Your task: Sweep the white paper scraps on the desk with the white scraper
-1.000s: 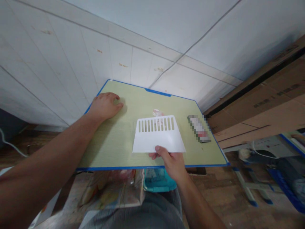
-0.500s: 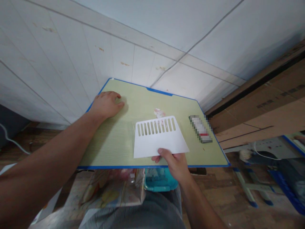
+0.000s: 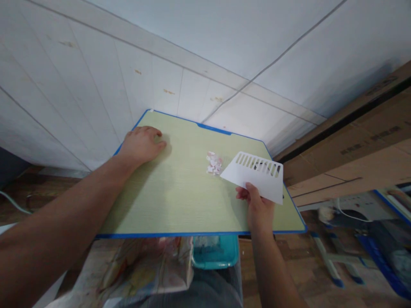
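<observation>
My right hand (image 3: 258, 207) is closed on a white plastic scraper (image 3: 253, 177) with a row of slots, thumb on top and fingers beneath. The scraper is over the right part of the pale green tabletop (image 3: 180, 196), its slotted edge facing away from me. Just left of its corner lies a small pile of torn paper scraps (image 3: 214, 163). My left hand (image 3: 141, 145) rests near the table's far left corner, holding nothing, with thumb and fingers apart. Dark marks show through the scraper's slots; what lies beneath is mostly hidden.
Blue edging runs round the table, which stands against a white panelled wall (image 3: 167, 77). Cardboard boxes (image 3: 353, 145) stand at the right. Below the front edge are a turquoise bin (image 3: 215, 256) and a patterned cloth bag (image 3: 154, 269). A cable (image 3: 276, 62) crosses the wall.
My right hand has carried the scraper to the right and turned it, uncovering the paper scraps. The scraper now covers the flat rectangular object at the right. My left hand stays in place.
</observation>
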Action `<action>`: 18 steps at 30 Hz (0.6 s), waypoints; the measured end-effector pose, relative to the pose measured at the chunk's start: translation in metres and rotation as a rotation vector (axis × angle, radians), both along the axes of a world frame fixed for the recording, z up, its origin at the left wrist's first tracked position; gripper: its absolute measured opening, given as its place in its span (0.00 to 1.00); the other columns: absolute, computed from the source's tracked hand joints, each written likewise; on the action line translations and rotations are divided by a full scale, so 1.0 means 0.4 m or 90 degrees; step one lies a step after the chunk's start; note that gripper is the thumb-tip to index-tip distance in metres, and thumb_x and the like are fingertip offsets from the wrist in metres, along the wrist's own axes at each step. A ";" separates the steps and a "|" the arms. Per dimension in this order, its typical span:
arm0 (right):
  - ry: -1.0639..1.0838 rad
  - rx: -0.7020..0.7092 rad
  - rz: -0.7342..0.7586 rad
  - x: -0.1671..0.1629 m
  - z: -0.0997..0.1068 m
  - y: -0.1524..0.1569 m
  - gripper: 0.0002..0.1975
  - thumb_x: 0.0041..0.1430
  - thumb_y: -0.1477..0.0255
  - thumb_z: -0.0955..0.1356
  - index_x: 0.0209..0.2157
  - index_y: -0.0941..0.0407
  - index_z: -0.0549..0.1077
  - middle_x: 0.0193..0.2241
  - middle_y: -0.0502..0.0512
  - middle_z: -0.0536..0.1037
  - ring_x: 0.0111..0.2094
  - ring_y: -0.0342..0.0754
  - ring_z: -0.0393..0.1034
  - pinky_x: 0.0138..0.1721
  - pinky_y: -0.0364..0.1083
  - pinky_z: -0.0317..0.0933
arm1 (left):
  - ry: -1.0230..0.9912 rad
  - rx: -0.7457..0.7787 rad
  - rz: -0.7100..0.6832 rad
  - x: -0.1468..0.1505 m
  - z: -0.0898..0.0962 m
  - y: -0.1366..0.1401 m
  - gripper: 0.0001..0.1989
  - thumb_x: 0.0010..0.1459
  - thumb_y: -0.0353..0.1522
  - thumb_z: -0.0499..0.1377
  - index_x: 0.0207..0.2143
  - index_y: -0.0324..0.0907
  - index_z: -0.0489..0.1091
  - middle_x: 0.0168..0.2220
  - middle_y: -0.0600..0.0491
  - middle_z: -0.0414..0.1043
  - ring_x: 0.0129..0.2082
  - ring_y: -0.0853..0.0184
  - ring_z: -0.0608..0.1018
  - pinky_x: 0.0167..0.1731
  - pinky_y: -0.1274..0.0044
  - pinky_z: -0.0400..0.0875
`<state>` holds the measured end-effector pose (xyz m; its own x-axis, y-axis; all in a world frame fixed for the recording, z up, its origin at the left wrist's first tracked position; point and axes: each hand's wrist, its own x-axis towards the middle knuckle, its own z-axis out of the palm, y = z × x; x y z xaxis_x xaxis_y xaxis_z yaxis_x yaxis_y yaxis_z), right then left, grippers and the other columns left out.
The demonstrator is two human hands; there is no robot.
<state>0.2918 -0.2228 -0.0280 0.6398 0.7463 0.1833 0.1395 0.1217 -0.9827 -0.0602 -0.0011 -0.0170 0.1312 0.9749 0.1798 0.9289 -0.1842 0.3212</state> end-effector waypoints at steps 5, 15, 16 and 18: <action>-0.041 -0.035 0.018 -0.007 -0.004 0.023 0.20 0.62 0.52 0.81 0.32 0.54 0.83 0.27 0.60 0.90 0.23 0.55 0.82 0.30 0.52 0.75 | 0.007 0.002 -0.003 -0.006 0.001 0.008 0.34 0.72 0.49 0.57 0.69 0.43 0.83 0.77 0.38 0.80 0.79 0.39 0.75 0.79 0.53 0.69; -0.097 -0.061 0.066 -0.018 0.007 0.019 0.23 0.64 0.51 0.79 0.22 0.51 0.82 0.24 0.62 0.89 0.26 0.57 0.83 0.34 0.54 0.77 | -0.007 -0.016 0.015 0.000 0.005 0.004 0.33 0.72 0.49 0.59 0.70 0.45 0.83 0.78 0.41 0.78 0.81 0.41 0.73 0.80 0.56 0.66; -0.095 -0.058 0.061 -0.017 0.008 0.021 0.23 0.64 0.50 0.79 0.22 0.51 0.82 0.25 0.62 0.89 0.25 0.57 0.83 0.33 0.54 0.77 | -0.008 -0.018 0.017 0.002 0.009 0.001 0.32 0.72 0.49 0.59 0.70 0.46 0.83 0.78 0.41 0.78 0.81 0.42 0.73 0.81 0.56 0.66; -0.096 -0.051 0.059 -0.018 0.008 0.029 0.24 0.64 0.49 0.79 0.24 0.51 0.83 0.26 0.63 0.90 0.25 0.57 0.83 0.32 0.54 0.76 | -0.006 -0.022 0.018 0.007 0.018 -0.007 0.32 0.74 0.48 0.58 0.71 0.42 0.82 0.79 0.39 0.77 0.81 0.41 0.73 0.82 0.55 0.66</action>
<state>0.2847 -0.2112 -0.0249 0.5381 0.8165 0.2091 0.2773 0.0628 -0.9587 -0.0572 -0.0037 -0.0098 0.1025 0.9839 0.1465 0.9304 -0.1469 0.3358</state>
